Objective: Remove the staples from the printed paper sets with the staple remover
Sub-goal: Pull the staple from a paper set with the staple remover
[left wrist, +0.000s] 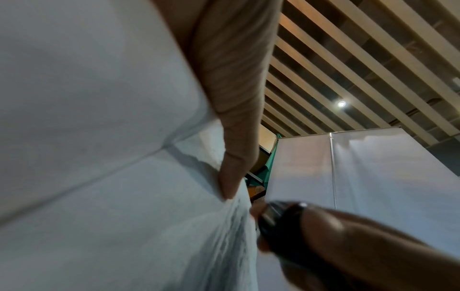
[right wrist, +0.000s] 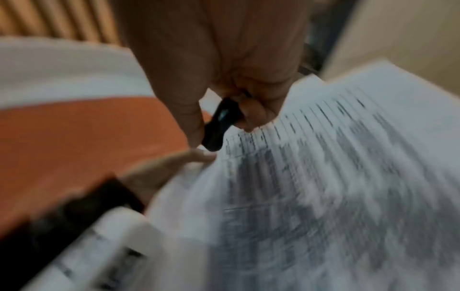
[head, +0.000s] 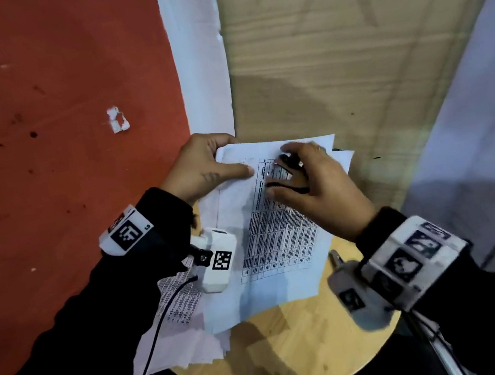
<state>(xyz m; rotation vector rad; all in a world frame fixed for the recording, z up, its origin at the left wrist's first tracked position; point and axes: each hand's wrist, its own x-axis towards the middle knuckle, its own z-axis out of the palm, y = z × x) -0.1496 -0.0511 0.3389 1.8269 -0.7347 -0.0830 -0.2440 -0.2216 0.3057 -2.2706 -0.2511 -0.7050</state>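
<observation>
Head view, mid-frame: your left hand [head: 201,168] pinches the top corner of the white printed paper set [head: 279,231]; right hand [head: 312,177] grips the black plastic staple remover [head: 294,176] w/ curled fingers. L wrist: thumb under the sheets. R wrist: blurred, staple not visible. Jerk sideways & the corner may tear.

The printed paper set [head: 277,221] is thin matt white paper, slightly creased, carrying a dense black table. The staple remover [head: 294,176] in the right hand [head: 321,188] looks like glossy black plastic; it catches a highlight in the right wrist view. The round bench [head: 297,348] is smooth pale wood with visible grain. The floor [head: 51,121] beside it is matt red, scuffed and spotted. Both sleeves [head: 70,345] are black cloth.
</observation>
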